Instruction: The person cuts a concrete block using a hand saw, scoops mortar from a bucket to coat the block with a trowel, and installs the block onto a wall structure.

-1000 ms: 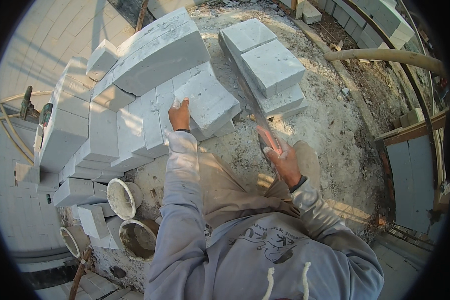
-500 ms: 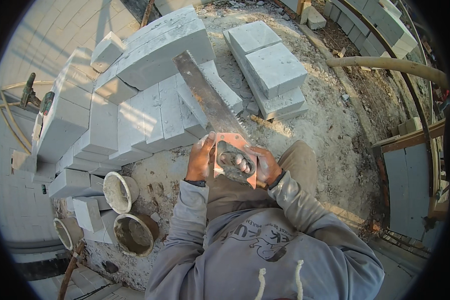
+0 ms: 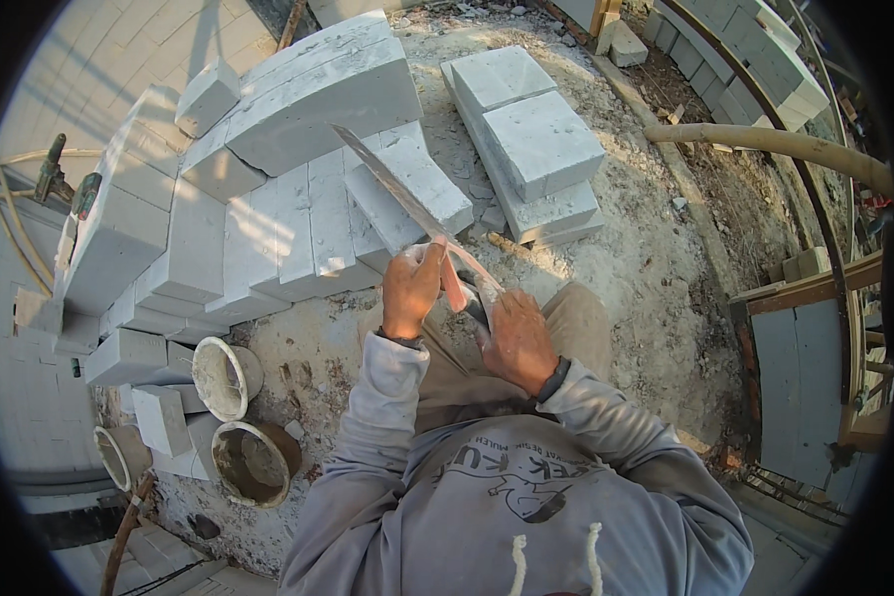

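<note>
Head view: saw (image 3: 392, 189), centre frame, turned from flat-on to edge-on; suggests handling, not cutting. Left hand (image 3: 410, 295), fingers closed, holds its front; right hand (image 3: 521, 340) curls tight round the handle (image 3: 455, 285).

Head-worn at left, facing steeply down, fisheye-wide, over near sweatshirt (image 3: 526, 507), left hand (image 3: 410, 290) and right hand (image 3: 521, 341), to far blocks (image 3: 546, 144)

Hand saw (image 3: 413, 207) with a dusty blade (image 3: 387, 180) and an orange-and-black handle (image 3: 454, 287).
Held aloft at the handle end, blade turned nearly edge-on, tip pointing forward and left.
</note>
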A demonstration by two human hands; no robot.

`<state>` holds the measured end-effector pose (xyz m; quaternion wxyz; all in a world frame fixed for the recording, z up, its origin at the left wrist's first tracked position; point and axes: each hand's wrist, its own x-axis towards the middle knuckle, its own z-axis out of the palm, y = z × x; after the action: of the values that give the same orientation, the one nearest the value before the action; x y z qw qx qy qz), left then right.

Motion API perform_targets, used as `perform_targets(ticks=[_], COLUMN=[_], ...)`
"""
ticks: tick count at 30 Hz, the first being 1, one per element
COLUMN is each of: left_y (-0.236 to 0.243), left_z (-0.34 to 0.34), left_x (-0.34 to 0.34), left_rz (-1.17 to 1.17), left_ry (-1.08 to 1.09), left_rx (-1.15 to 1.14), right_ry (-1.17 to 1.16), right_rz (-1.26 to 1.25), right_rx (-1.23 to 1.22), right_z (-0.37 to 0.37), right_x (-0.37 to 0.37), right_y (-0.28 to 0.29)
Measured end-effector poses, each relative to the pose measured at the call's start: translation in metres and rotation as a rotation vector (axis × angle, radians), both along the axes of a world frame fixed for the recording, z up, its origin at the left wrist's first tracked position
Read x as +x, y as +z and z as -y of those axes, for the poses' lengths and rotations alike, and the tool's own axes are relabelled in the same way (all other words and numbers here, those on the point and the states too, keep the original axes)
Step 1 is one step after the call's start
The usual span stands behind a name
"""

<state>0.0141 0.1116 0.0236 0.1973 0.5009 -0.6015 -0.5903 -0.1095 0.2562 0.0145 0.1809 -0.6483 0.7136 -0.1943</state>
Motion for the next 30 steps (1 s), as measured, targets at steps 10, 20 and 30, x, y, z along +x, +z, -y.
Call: perform_targets(ticks=[10,20,30], left_y=[-0.054,-0.09,-0.088], left_z=[0.135,0.165,0.162], left_x=[-0.01,-0.024,-0.022], left_rz=[0.452,0.604,0.566], left_ry=[0.528,0.472,0.492], left_rx=[-0.627,-0.66,-0.544], right_ry=[-0.158,-0.181,-0.181], right_rz=[0.681,0.837,0.694], right_rx=[-0.112,-0.091,-0.015], right_z=[0.022,-0.014,-0.001], right_x=[-0.017,-0.02,-0.004], right_y=[0.01,0.004,0.014])
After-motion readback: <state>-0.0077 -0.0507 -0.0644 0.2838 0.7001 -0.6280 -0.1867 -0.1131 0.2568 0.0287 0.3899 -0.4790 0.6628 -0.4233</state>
